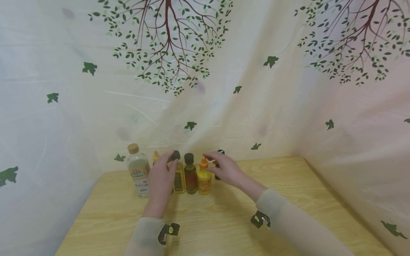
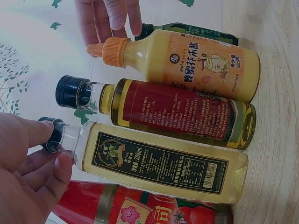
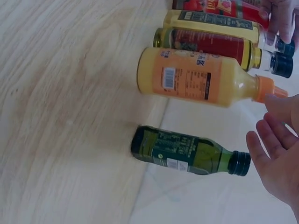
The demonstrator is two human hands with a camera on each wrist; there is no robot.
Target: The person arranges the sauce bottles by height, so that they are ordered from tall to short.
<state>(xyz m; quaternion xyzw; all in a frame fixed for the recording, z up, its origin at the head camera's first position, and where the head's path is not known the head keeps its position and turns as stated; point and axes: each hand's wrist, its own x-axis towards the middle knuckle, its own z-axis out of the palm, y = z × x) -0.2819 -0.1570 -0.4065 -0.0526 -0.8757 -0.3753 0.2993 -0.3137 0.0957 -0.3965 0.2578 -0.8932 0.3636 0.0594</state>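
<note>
My left hand (image 1: 163, 176) pinches a clear bottle of pale yellow oil (image 2: 163, 163) at its black cap and neck, thumb on one side and curled fingers on the other. The bottle has a black label and stands upright on the table. My right hand (image 1: 227, 169) is at the orange nozzle cap of a yellow honey-mustard squeeze bottle (image 1: 204, 181), its thumb right by the nozzle and its other fingers spread apart. Between the two stands an oil bottle with a dark red label (image 2: 177, 112). A small green glass bottle (image 3: 187, 151) stands behind the right hand.
A large clear bottle with a tan cap (image 1: 137, 177) stands at the row's left end. Beside the left hand is a red tomato-sauce bottle (image 2: 140, 203). The wooden table (image 1: 208, 227) meets a hanging patterned curtain (image 1: 224, 106) at the back.
</note>
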